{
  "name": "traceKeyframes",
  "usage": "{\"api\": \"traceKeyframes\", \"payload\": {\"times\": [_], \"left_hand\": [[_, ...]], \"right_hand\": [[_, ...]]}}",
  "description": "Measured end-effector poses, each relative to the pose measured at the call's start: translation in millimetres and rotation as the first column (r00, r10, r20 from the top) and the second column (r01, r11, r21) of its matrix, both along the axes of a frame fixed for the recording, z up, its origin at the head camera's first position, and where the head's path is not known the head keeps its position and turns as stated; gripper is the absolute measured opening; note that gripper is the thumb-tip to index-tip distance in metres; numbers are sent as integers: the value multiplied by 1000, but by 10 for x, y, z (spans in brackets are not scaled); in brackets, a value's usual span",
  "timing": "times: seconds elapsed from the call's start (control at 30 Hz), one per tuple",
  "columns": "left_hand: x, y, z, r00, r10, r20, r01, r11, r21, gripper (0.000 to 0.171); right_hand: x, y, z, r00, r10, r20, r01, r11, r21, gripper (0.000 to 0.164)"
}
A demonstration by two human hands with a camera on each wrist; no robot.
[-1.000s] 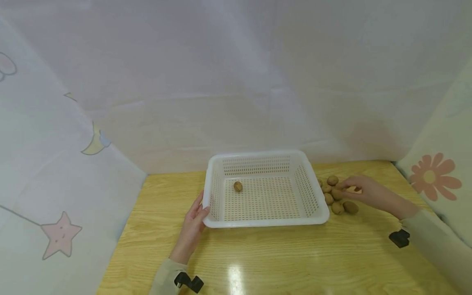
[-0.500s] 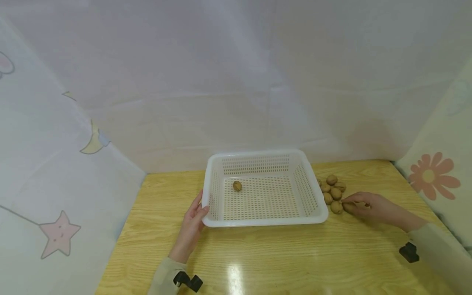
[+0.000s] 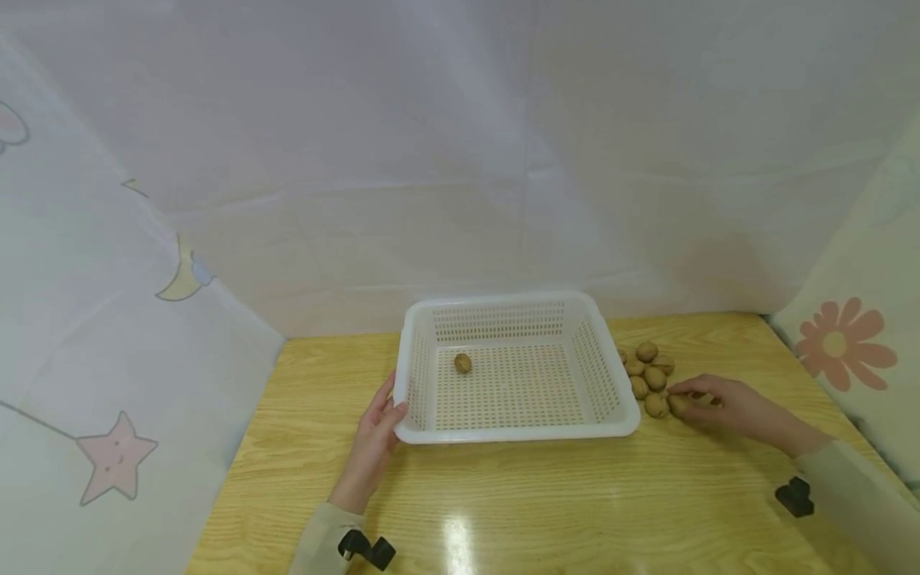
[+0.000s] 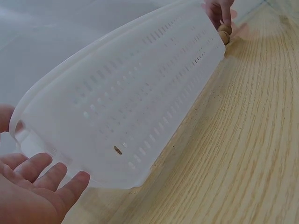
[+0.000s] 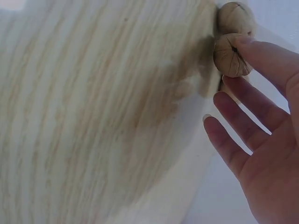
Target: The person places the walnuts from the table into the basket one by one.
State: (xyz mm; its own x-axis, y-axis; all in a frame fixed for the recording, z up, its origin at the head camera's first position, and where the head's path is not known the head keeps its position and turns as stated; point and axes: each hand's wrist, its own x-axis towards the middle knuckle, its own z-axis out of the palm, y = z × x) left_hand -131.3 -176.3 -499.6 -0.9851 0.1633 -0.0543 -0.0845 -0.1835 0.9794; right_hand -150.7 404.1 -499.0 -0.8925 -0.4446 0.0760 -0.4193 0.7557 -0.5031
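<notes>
A white slotted plastic basket (image 3: 509, 434) stands on the wooden table, with one walnut (image 3: 463, 363) lying inside toward its left. At the basket's left side my left hand (image 3: 377, 426) grips the rim, thumb on top and fingers against the outer wall (image 4: 117, 107). Beyond the right side, my right hand (image 3: 726, 406) pinches a walnut (image 5: 232, 56) between thumb and index finger, the other fingers spread below. This walnut is at the near end of a cluster of several walnuts (image 3: 655, 378); another walnut (image 5: 235, 17) sits right beside it.
The wooden table (image 3: 546, 503) extends in front of the basket and to both sides. A pale cloth backdrop (image 3: 460, 200) rises close behind the basket, and printed cloth walls (image 3: 122, 319) flank the table.
My right hand has left a walnut in the middle of the cluster, come nearer and taken hold of the walnut at the near end. The left hand keeps its grip.
</notes>
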Motion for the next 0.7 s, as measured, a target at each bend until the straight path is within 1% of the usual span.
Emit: {"api": "traceKeyframes", "payload": {"times": [0.13, 0.27, 0.47, 0.7], "left_hand": [[6, 4, 2, 1000, 5, 9, -5, 1000, 4, 65], [6, 2, 2, 1000, 3, -1, -3, 1000, -18, 65], [8, 1, 3, 1000, 9, 0, -9, 1000, -16, 64], [7, -3, 3, 1000, 2, -6, -2, 1000, -1, 64]], "right_hand": [[36, -17, 76, 1000, -5, -28, 5, 1000, 19, 33], [64, -47, 181, 998, -15, -60, 16, 1000, 21, 36], [51, -135, 374, 989, 23, -146, -22, 1000, 10, 41], [12, -323, 614, 983, 40, -181, -44, 999, -19, 40]]}}
